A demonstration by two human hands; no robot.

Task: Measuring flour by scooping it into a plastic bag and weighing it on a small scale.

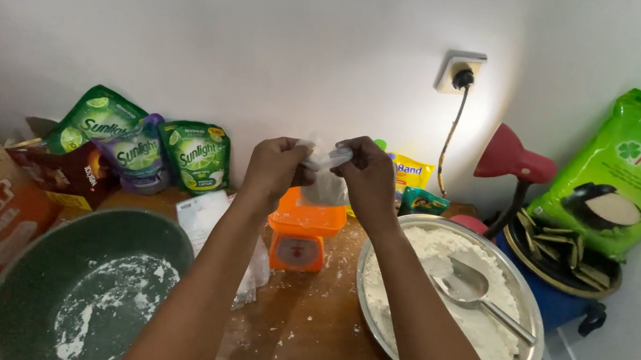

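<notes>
— Clear plastic, that small bag (327, 174): both hands are pinching its mouth above the orange kitchen scale (302, 231). Filled, I judge; closing is what's left.

— Fingers?

— Left hand (277, 168) and right hand (367, 179) are clamping tight on the top edge. Contents are hiding behind knuckles — the dial is blurring too. Flour is dusting the wooden tabletop (309, 327).
</notes>
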